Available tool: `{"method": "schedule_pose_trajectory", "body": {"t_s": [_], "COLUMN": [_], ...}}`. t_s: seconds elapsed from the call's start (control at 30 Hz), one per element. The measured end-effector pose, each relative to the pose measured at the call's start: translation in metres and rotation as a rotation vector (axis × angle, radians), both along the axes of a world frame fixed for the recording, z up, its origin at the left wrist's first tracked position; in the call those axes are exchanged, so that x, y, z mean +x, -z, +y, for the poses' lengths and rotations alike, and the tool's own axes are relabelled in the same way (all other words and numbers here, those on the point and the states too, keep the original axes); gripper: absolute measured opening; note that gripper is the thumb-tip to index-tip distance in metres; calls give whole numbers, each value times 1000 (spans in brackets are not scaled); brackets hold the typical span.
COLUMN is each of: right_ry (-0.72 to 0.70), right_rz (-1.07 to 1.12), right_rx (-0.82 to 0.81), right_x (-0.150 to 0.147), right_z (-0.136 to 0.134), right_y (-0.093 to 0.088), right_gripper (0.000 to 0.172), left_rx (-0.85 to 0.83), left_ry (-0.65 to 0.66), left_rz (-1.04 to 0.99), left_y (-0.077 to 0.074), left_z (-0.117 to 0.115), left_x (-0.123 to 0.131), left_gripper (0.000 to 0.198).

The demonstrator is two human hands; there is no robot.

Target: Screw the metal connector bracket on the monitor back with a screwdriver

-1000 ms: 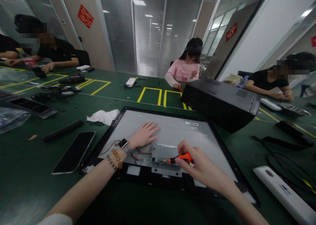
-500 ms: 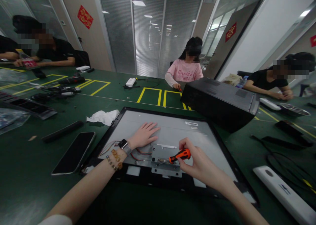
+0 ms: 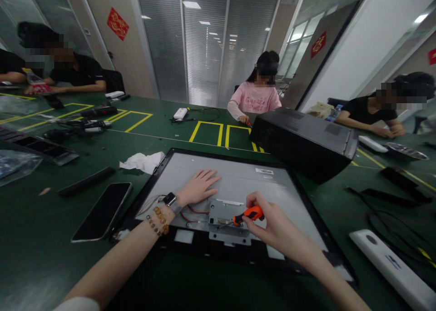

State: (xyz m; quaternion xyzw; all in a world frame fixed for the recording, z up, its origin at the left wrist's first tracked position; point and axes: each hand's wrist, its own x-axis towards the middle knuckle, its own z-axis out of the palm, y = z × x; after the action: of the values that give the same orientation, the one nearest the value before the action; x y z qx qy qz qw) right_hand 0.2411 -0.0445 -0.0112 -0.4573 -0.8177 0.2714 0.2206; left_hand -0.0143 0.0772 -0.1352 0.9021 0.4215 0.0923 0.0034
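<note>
A large flat display panel (image 3: 238, 174) with a grey metal back and black frame lies on the table before me. My left hand (image 3: 200, 187) rests flat on its back, fingers spread. My right hand (image 3: 269, 218) grips an orange and black screwdriver (image 3: 252, 213) by its handle. The screwdriver's shaft slants down to the left over a small metal bracket (image 3: 226, 208) at the panel's near edge. Whether its tip sits in a screw is too small to tell. Thin coloured wires (image 3: 192, 215) run from the bracket beneath my left wrist.
Left of the panel lie a phone (image 3: 104, 211), a black bar (image 3: 86, 182) and a crumpled tissue (image 3: 143, 162). A big black case (image 3: 303, 138) stands behind right. A white device (image 3: 391, 261) and cables lie at right. Several people sit around the table.
The screwdriver and my right fingers have shifted very slightly. My left hand stays flat in the same place, and the panel has not moved.
</note>
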Motion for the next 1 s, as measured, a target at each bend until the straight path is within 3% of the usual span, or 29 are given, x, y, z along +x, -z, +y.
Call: {"method": "schedule_pose_trajectory", "body": {"t_s": [0.4, 0.63, 0.83, 1.0], "right_ry": [-87, -89, -65, -76], "right_rz": [-52, -58, -150, -187], "right_rx": [43, 66, 104, 141], "right_x": [3, 3, 2, 3], "right_z": [-7, -6, -1, -6], "right_y": [-10, -6, -1, -8], "right_gripper": [26, 12, 17, 14], "left_rx": [-21, -13, -17, -14], "left_ry": [-6, -6, -10, -17], "left_rz": [13, 28, 29, 15], "left_y": [-6, -4, -4, -4], "left_z": [-2, -1, -1, -1], "left_x": [1, 1, 1, 1], "left_gripper": [51, 52, 53, 52]}}
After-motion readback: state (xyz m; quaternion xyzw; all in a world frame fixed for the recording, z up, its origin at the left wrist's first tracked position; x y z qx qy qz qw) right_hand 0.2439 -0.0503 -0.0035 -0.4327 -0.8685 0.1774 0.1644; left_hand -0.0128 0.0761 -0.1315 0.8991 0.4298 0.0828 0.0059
